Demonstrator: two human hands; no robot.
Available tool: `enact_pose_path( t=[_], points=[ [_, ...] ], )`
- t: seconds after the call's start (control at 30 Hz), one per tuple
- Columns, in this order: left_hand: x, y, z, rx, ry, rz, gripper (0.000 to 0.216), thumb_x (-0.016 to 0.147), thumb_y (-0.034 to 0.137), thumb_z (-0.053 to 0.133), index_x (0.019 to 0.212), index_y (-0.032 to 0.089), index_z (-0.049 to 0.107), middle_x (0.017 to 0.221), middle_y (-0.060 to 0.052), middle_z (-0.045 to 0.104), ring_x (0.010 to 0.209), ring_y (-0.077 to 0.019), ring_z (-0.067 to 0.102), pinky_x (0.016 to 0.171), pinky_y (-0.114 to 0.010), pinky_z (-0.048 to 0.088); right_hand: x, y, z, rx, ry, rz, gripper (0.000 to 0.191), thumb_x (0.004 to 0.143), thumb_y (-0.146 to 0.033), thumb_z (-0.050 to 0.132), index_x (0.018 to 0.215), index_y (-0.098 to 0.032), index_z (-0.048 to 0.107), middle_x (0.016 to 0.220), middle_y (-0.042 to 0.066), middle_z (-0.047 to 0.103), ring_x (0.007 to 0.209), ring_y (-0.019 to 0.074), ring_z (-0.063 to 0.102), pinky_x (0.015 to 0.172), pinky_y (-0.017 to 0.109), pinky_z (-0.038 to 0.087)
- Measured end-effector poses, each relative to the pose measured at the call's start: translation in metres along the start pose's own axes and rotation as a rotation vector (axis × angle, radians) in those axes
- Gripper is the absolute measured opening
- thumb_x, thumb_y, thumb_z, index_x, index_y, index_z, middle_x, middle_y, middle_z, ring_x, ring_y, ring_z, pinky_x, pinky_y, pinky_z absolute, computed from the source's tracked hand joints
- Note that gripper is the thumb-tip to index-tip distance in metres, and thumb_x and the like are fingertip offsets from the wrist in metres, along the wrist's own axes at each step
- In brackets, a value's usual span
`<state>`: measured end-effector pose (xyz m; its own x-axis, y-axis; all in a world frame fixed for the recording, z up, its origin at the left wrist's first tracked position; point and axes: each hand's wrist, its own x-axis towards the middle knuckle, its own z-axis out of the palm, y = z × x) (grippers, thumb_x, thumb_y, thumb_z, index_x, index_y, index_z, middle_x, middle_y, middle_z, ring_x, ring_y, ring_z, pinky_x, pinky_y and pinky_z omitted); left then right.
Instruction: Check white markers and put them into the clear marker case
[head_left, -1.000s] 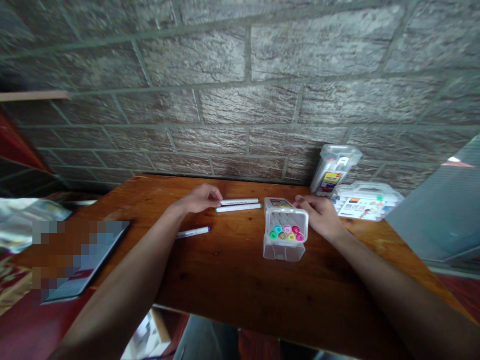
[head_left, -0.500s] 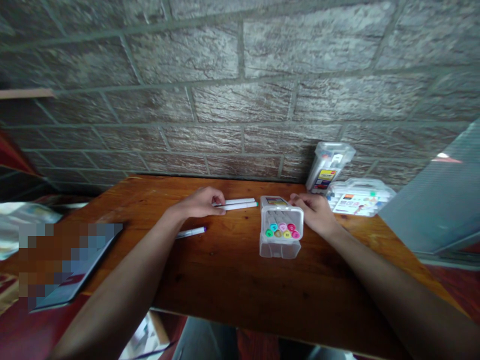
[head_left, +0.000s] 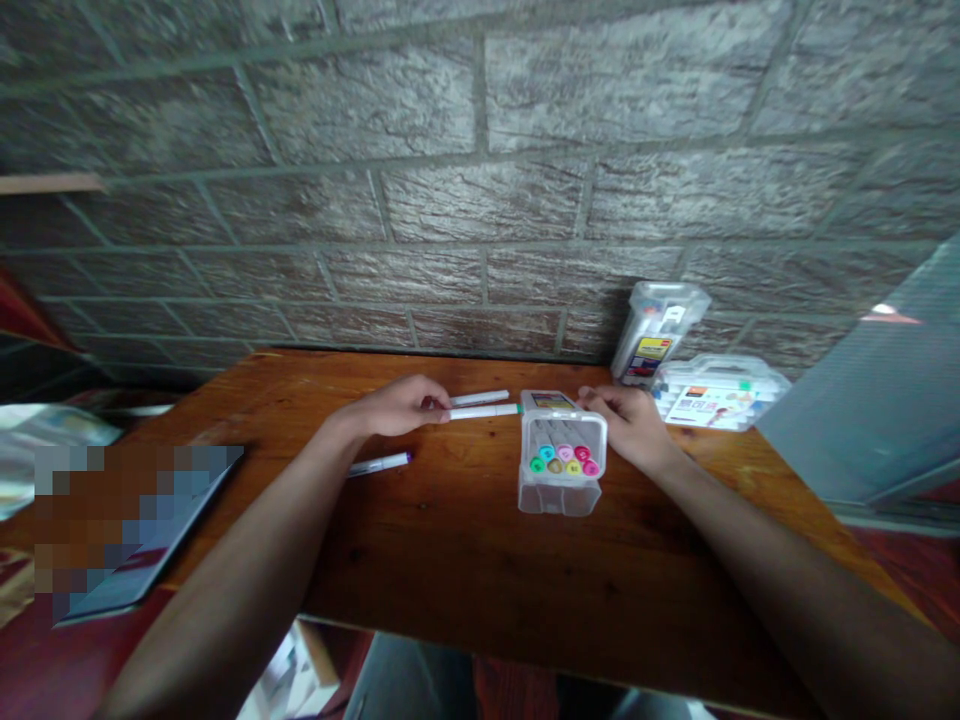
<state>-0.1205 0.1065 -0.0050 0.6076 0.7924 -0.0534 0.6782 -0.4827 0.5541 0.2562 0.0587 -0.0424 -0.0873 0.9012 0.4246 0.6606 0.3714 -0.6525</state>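
My left hand [head_left: 405, 405] is closed, pinching the near end of a white marker [head_left: 484, 411] with a green tip. That tip points right and reaches the left side of a clear plastic marker case [head_left: 559, 500]. A second white marker [head_left: 480, 397] lies just behind the held one. Several markers [head_left: 564, 460] with coloured round ends, green, blue, pink, red and yellow, lie stacked inside the case, ends facing me. My right hand [head_left: 626, 415] is closed at the case's right rear side and steadies it; its fingertips are partly hidden. A purple-tipped marker [head_left: 382, 464] lies below my left wrist.
At the back right, a tall clear case of markers [head_left: 656, 335] stands by the brick wall [head_left: 525, 200]. A wide clear case with a handle [head_left: 720, 392] is beside it. A tablet-like device [head_left: 150, 570], partly blurred out, sits left of the wooden table [head_left: 480, 570].
The green-tipped marker has shifted slightly right, up to the case, and a gap has opened between it and the marker behind. My right hand and the case have barely moved.
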Motion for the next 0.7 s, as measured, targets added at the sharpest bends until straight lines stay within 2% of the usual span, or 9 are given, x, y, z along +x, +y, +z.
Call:
enact_pose_path(
  t=[0.27, 0.47, 0.57, 0.7],
  points=[
    [-0.001, -0.006, -0.006, -0.027, 0.013, -0.009, 0.037, 0.088, 0.048, 0.065, 0.096, 0.015, 0.079, 0.089, -0.006, 0.076, 0.083, -0.0222, 0.064, 0.076, -0.029, 0.046, 0.0, 0.0, 0.0, 0.007, 0.002, -0.008, 0.047, 0.097, -0.051, 0.055, 0.079, -0.017, 0.083, 0.065, 0.007, 0.079, 0.061, 0.0237, 0.073, 0.06, 0.032, 0.048],
    [-0.002, -0.01, -0.01, -0.112, 0.136, -0.011, 0.036, 0.089, 0.052, 0.068, 0.094, 0.017, 0.074, 0.085, -0.004, 0.072, 0.08, -0.0201, 0.061, 0.073, -0.029, 0.045, -0.001, -0.002, 0.0, 0.027, 0.003, -0.007, 0.047, 0.097, -0.052, 0.056, 0.076, -0.018, 0.082, 0.068, 0.007, 0.08, 0.061, 0.0239, 0.072, 0.06, 0.033, 0.047],
    [0.0, -0.001, -0.009, -0.201, 0.21, 0.032, 0.037, 0.093, 0.054, 0.066, 0.095, 0.017, 0.068, 0.087, -0.004, 0.069, 0.083, -0.0196, 0.061, 0.076, -0.029, 0.047, -0.001, -0.002, 0.0, 0.05, 0.017, 0.001, 0.049, 0.096, -0.055, 0.058, 0.076, -0.018, 0.081, 0.067, 0.007, 0.079, 0.061, 0.024, 0.071, 0.06, 0.033, 0.048],
    [0.001, 0.028, 0.001, -0.35, 0.225, 0.141, 0.04, 0.1, 0.055, 0.061, 0.108, 0.017, 0.068, 0.101, -0.008, 0.073, 0.091, -0.0189, 0.066, 0.083, -0.03, 0.052, 0.0, -0.005, -0.003, 0.102, 0.075, 0.027, 0.056, 0.099, -0.064, 0.054, 0.084, -0.017, 0.081, 0.064, 0.007, 0.076, 0.055, 0.0216, 0.068, 0.057, 0.032, 0.049]
  ],
)
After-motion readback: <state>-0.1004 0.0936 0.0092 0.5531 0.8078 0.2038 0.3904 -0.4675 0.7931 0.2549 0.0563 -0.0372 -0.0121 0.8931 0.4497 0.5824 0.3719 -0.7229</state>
